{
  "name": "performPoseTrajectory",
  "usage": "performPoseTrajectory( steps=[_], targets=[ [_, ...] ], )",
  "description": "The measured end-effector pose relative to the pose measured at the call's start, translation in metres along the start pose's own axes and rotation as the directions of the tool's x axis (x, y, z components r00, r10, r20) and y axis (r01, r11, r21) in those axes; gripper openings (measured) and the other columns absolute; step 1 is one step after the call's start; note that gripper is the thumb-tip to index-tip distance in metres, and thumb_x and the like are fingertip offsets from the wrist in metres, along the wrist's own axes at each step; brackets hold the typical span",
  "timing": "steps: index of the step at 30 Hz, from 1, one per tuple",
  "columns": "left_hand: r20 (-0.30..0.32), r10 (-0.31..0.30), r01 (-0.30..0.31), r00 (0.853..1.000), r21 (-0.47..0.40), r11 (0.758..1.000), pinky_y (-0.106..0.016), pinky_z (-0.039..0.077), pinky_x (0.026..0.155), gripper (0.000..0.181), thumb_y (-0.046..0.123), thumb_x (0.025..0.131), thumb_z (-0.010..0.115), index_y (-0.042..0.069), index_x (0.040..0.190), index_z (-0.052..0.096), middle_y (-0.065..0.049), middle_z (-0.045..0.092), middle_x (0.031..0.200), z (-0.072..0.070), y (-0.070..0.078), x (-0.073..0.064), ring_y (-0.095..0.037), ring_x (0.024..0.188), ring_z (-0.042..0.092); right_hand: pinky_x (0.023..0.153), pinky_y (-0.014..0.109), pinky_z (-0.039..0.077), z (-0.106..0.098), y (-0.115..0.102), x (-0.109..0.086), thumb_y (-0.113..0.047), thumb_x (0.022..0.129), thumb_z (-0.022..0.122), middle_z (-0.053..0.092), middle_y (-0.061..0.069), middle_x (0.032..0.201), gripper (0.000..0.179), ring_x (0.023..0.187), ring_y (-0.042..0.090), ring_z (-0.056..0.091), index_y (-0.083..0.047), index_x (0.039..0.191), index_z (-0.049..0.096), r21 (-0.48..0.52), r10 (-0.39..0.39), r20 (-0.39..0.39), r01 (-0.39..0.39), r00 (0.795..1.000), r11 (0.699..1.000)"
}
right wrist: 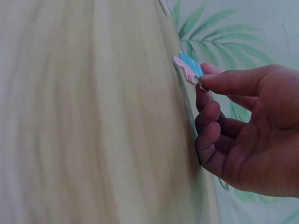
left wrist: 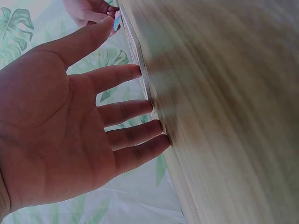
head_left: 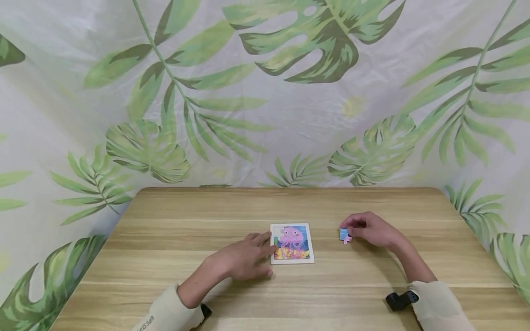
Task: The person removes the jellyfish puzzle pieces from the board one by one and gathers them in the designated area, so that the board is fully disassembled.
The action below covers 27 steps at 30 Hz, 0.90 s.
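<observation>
A square jigsaw puzzle (head_left: 291,243) with a white frame and a pink jellyfish picture lies on the wooden table. My left hand (head_left: 250,257) rests at its left side with straight, spread fingers; a fingertip reaches over the frame's left edge. In the left wrist view the open palm of that left hand (left wrist: 60,121) shows. Right of the puzzle, my right hand (head_left: 372,230) pinches a blue and pink puzzle piece (head_left: 344,236) between thumb and fingers. The right wrist view shows the piece (right wrist: 189,67) tilted, its lower corner covered by the thumb.
The wooden table (head_left: 198,207) has rounded far corners and ends at a curtain (head_left: 290,101) printed with green leaves. Black wrist devices sit at both sleeves, one black device (head_left: 401,301) showing at the right cuff.
</observation>
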<state>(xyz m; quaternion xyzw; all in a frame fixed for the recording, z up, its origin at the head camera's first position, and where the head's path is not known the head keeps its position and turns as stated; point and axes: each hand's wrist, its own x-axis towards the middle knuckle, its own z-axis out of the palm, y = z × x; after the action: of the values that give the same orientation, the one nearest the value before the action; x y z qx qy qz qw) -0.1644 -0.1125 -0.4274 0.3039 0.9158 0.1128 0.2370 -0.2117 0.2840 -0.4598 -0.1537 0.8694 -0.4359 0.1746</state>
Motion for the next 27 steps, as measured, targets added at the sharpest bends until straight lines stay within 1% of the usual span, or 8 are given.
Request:
performPoseTrajectory(
  steps=[5, 9, 13, 16, 22, 27],
  targets=[
    [-0.005, 0.003, -0.004, 1.0, -0.003, 1.0, -0.058, 0.039, 0.126, 0.067, 0.048, 0.104, 0.069, 0.019, 0.162, 0.051, -0.013, 0.028, 0.178, 0.001, 0.001, -0.001, -0.037, 0.164, 0.029, 0.074, 0.023, 0.048, -0.005, 0.006, -0.004, -0.004, 0.106, 0.061, 0.072, 0.014, 0.107, 0.021, 0.088, 0.012, 0.055, 0.003, 0.121, 0.074, 0.029, -0.019, 0.008, 0.019, 1.0, 0.999],
    [-0.007, 0.003, -0.003, 1.0, -0.002, 1.0, -0.058, 0.04, 0.126, 0.068, 0.048, 0.103, 0.07, 0.019, 0.162, 0.051, -0.013, 0.028, 0.178, 0.0, 0.001, -0.002, -0.037, 0.164, 0.028, 0.074, 0.023, 0.048, -0.005, 0.007, -0.003, -0.004, 0.106, 0.062, 0.072, 0.013, 0.106, 0.02, 0.088, 0.013, 0.055, 0.001, 0.121, 0.074, 0.02, -0.025, 0.007, 0.025, 1.0, 0.999],
    [-0.009, 0.001, 0.0, 1.0, 0.008, 1.0, -0.058, 0.041, 0.125, 0.069, 0.048, 0.102, 0.071, 0.019, 0.162, 0.051, -0.013, 0.028, 0.178, -0.002, 0.001, -0.002, -0.037, 0.164, 0.029, 0.076, 0.024, 0.048, -0.003, 0.004, 0.005, -0.005, 0.105, 0.063, 0.073, 0.009, 0.105, 0.019, 0.09, 0.017, 0.056, -0.004, 0.118, 0.077, -0.035, -0.029, -0.007, 0.029, 1.0, 0.999],
    [-0.008, 0.003, -0.003, 1.0, 0.014, 1.0, -0.058, 0.041, 0.125, 0.069, 0.048, 0.102, 0.071, 0.02, 0.162, 0.051, -0.013, 0.028, 0.178, -0.002, 0.001, -0.002, -0.038, 0.163, 0.029, 0.076, 0.024, 0.047, 0.002, -0.002, 0.014, -0.005, 0.104, 0.064, 0.074, 0.008, 0.106, 0.018, 0.091, 0.019, 0.055, -0.005, 0.116, 0.078, -0.064, -0.035, -0.019, 0.033, 0.999, 0.997],
    [-0.001, 0.003, -0.003, 1.0, 0.021, 1.0, -0.058, 0.04, 0.126, 0.068, 0.049, 0.103, 0.069, 0.021, 0.162, 0.05, -0.013, 0.028, 0.178, -0.001, 0.0, -0.001, -0.038, 0.164, 0.029, 0.078, 0.025, 0.048, 0.01, -0.011, 0.03, -0.004, 0.104, 0.065, 0.077, 0.009, 0.106, 0.017, 0.09, 0.016, 0.056, -0.005, 0.112, 0.079, -0.113, -0.059, -0.023, 0.056, 0.998, 0.992],
    [0.002, 0.001, -0.001, 1.0, 0.018, 1.0, -0.058, 0.04, 0.126, 0.068, 0.049, 0.104, 0.068, 0.021, 0.163, 0.05, -0.012, 0.027, 0.178, 0.0, 0.0, -0.001, -0.037, 0.164, 0.028, 0.078, 0.025, 0.049, 0.013, -0.014, 0.036, -0.003, 0.103, 0.065, 0.077, 0.008, 0.105, 0.016, 0.09, 0.015, 0.058, -0.005, 0.11, 0.079, -0.125, -0.056, -0.028, 0.052, 0.998, 0.991]
  ],
)
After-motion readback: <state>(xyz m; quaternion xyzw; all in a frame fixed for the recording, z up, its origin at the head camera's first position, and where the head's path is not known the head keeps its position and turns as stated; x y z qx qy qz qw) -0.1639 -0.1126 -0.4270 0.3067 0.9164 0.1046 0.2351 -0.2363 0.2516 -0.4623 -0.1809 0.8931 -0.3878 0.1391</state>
